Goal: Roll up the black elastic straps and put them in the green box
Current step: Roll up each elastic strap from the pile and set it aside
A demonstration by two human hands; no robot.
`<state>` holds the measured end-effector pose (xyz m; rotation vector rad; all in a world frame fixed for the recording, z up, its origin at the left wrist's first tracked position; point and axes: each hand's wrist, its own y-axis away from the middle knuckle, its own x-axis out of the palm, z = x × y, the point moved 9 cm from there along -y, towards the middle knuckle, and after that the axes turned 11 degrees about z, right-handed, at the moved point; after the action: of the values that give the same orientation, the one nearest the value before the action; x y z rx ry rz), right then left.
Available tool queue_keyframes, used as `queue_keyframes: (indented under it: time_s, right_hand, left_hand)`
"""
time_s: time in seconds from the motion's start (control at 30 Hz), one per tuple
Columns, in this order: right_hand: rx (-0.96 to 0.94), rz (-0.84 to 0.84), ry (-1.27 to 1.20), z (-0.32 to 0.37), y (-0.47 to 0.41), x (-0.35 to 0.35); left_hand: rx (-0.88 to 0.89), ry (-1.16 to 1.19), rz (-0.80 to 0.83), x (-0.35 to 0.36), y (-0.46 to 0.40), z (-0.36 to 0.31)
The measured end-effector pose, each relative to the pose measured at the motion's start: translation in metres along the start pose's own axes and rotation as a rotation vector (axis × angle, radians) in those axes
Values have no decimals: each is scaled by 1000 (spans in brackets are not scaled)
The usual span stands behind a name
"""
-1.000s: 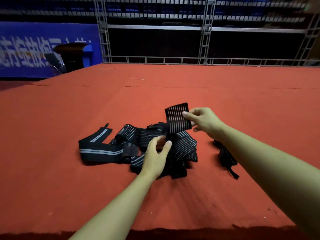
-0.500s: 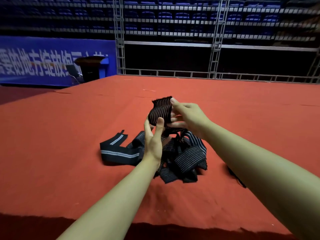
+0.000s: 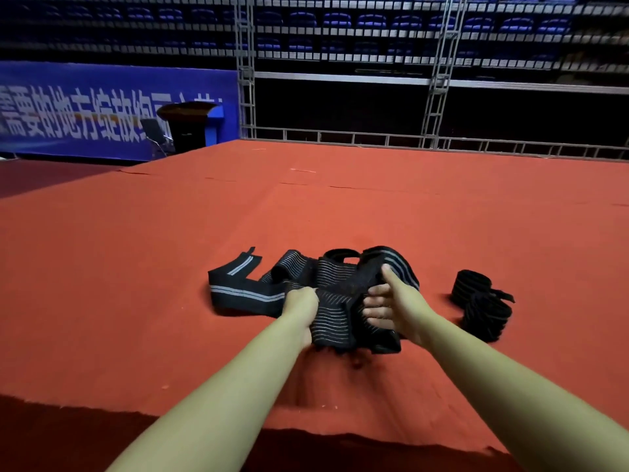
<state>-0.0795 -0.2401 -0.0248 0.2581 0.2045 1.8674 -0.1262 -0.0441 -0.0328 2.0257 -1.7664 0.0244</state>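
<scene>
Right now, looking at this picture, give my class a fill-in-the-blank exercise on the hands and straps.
1. Both hands grip the same black ____.
2. The carpet under the pile is ____.
3. A separate strap bundle lies to the ____ of the right hand.
4. The left hand is ____ round the fabric.

Missing: strap; red; right; curled

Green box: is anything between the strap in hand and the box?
Cannot say: no green box shows in the head view. Both the left hand and right hand grip a striped black strap on the pile over the red cloth; nothing blocks the hands.
</scene>
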Motion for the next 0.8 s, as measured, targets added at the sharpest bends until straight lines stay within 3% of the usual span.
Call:
queue_keyframes:
  time_s: [0.1, 0.23, 0.43, 0.53, 0.6, 0.7, 0.8]
  right_hand:
    - [12, 17, -12, -4, -14, -12]
    - [-84, -49, 51, 13, -25, -26]
    - [-82, 18, 79, 24, -41, -29]
    - [-66, -5, 50, 28, -49, -29]
    - [42, 73, 59, 18, -52, -16]
    - [265, 336, 154, -8, -46, 23]
    - [235, 442, 132, -14, -45, 53]
  left_hand:
    - [4, -55, -45, -7, -6, -1]
    - [40, -206, 19, -2, -16, -7]
    - [199, -435, -1, -8, -25, -33]
    - [243, -430, -6, -17, -27, -44]
    - [229, -380, 57, -18, -27, -44]
    - [235, -328, 152, -12, -24, -43]
    - [199, -355, 338, 4, -20, -35]
